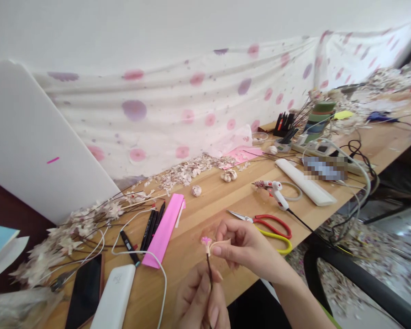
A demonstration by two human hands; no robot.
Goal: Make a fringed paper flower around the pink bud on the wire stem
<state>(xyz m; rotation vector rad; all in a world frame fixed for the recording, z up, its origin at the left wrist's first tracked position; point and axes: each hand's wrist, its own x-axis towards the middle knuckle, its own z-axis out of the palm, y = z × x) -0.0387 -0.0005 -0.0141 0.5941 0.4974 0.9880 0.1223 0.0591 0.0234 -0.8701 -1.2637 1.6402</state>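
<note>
Low in the head view, my left hand point(200, 297) pinches a thin dark stem point(210, 272) that stands roughly upright. A small pink flower centre point(206, 240) tops the stem. My right hand point(241, 244) is closed, thumb against fingers, on a pale cream petal point(217, 246) beside the pink centre. The petal's lower end meets the stem top; whether it is fixed there I cannot tell. Just beyond my right hand lie scissors point(272, 224) with one red and one yellow handle.
A glue gun point(276, 194) with a black cord lies to the right, near a long white packet point(306, 183). Left are pink paper point(164, 230), black markers point(153, 226), a white power bank point(113, 297) and a phone point(85, 292). Loose petals point(188, 171) line the curtain.
</note>
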